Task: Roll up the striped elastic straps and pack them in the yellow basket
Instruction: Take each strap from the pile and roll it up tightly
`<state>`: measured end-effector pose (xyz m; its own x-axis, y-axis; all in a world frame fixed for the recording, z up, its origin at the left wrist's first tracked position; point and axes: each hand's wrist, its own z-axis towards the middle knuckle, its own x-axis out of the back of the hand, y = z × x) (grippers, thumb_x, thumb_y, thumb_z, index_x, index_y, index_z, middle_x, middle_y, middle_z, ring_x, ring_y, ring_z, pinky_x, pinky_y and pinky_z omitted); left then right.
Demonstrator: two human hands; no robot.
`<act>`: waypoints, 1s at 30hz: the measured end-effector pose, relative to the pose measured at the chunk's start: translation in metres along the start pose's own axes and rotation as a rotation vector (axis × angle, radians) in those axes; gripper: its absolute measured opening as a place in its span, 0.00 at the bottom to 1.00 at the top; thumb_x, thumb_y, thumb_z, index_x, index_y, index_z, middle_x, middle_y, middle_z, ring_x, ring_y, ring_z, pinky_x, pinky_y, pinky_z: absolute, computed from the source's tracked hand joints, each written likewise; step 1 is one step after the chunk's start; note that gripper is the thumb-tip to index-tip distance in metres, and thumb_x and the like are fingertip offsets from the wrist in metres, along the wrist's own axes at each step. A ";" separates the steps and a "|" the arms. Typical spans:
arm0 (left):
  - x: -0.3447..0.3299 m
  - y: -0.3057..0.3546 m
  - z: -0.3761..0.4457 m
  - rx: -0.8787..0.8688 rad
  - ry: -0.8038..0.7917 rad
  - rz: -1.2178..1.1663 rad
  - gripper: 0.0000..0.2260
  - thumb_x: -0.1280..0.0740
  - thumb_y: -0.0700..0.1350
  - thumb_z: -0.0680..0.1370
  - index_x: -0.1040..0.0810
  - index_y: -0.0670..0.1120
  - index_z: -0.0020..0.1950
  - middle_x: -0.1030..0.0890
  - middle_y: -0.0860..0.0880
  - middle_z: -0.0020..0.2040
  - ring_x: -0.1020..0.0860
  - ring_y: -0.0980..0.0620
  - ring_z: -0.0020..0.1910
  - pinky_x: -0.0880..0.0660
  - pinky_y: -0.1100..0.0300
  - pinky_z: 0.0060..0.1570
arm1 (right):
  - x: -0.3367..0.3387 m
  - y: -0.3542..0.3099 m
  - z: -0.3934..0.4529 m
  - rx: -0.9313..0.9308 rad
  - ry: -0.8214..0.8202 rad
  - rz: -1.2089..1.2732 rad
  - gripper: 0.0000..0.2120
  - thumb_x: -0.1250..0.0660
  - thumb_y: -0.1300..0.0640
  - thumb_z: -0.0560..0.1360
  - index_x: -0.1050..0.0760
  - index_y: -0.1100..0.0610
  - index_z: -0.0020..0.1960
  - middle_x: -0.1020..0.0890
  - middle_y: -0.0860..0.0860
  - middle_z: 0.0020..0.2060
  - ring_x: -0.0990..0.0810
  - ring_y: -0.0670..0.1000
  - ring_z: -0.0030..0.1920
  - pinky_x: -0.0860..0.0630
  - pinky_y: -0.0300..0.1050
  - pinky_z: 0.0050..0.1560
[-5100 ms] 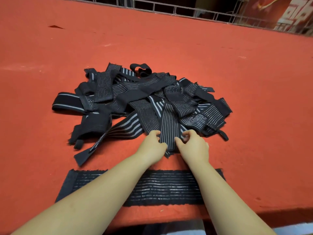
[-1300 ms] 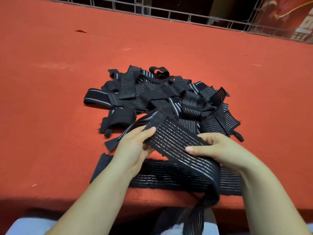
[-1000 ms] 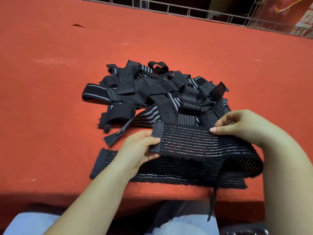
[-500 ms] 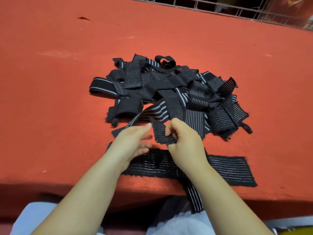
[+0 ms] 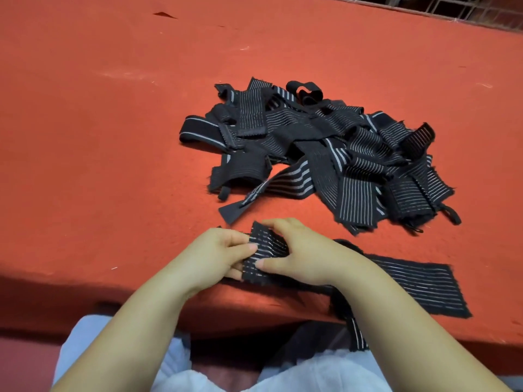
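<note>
A black elastic strap with thin white stripes (image 5: 266, 250) is partly rolled at its end, held between both hands near the table's front edge. My left hand (image 5: 218, 254) pinches its left side. My right hand (image 5: 300, 254) curls over the roll with the thumb on its front. The strap's free tail (image 5: 353, 332) hangs over the table edge toward my lap. A second striped strap (image 5: 418, 287) lies flat along the front edge under my right forearm. A heap of tangled striped straps (image 5: 325, 148) lies beyond my hands. The yellow basket is out of view.
The red felt table (image 5: 113, 137) stretches wide to the left and behind the heap. A metal grid railing (image 5: 441, 7) runs along the far edge. My lap in light clothing (image 5: 175, 363) sits below the front edge.
Both hands have come together on the strap's end and begun curling it into a small roll nearer the table edge; the view shifted left, so the heap sits further right.
</note>
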<state>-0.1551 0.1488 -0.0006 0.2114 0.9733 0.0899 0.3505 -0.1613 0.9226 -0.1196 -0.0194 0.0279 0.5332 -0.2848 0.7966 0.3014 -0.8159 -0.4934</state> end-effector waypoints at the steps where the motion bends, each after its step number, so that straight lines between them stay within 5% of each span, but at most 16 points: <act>1: 0.003 -0.004 0.000 -0.012 0.049 0.094 0.07 0.36 0.39 0.78 0.19 0.37 0.48 0.19 0.42 0.38 0.21 0.52 0.35 0.21 0.62 0.37 | -0.002 -0.003 0.005 -0.027 -0.029 -0.070 0.34 0.31 0.44 0.72 0.40 0.49 0.73 0.34 0.51 0.67 0.34 0.52 0.68 0.36 0.47 0.68; 8: 0.022 -0.022 0.001 0.053 0.343 0.213 0.05 0.29 0.40 0.73 0.19 0.43 0.38 0.25 0.52 0.24 0.27 0.56 0.25 0.22 0.56 0.39 | -0.012 -0.012 0.026 -0.032 0.153 -0.357 0.17 0.35 0.40 0.74 0.27 0.52 0.54 0.24 0.51 0.54 0.30 0.55 0.58 0.36 0.47 0.55; 13: 0.027 -0.020 0.004 0.090 0.379 0.216 0.08 0.28 0.42 0.73 0.21 0.46 0.34 0.24 0.49 0.25 0.26 0.56 0.21 0.25 0.63 0.31 | -0.020 -0.003 0.036 -0.097 0.125 -0.084 0.13 0.35 0.43 0.75 0.31 0.52 0.45 0.24 0.50 0.42 0.24 0.55 0.49 0.31 0.46 0.45; 20: 0.035 -0.019 0.011 0.117 0.415 0.277 0.09 0.27 0.42 0.72 0.22 0.45 0.33 0.21 0.47 0.26 0.23 0.51 0.25 0.21 0.56 0.38 | -0.019 0.004 0.052 -0.179 0.112 0.271 0.18 0.30 0.45 0.72 0.33 0.53 0.32 0.26 0.48 0.28 0.29 0.49 0.31 0.33 0.44 0.37; 30: 0.039 -0.021 0.013 0.152 0.427 0.361 0.09 0.27 0.44 0.72 0.24 0.46 0.33 0.22 0.51 0.23 0.24 0.55 0.22 0.25 0.63 0.32 | -0.029 0.001 0.059 -0.259 0.132 0.129 0.16 0.30 0.41 0.70 0.27 0.53 0.40 0.17 0.52 0.42 0.19 0.55 0.45 0.24 0.50 0.49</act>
<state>-0.1429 0.1880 -0.0213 -0.0335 0.8266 0.5618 0.4586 -0.4867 0.7435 -0.0884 0.0177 -0.0156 0.4420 -0.4429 0.7801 0.0176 -0.8651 -0.5012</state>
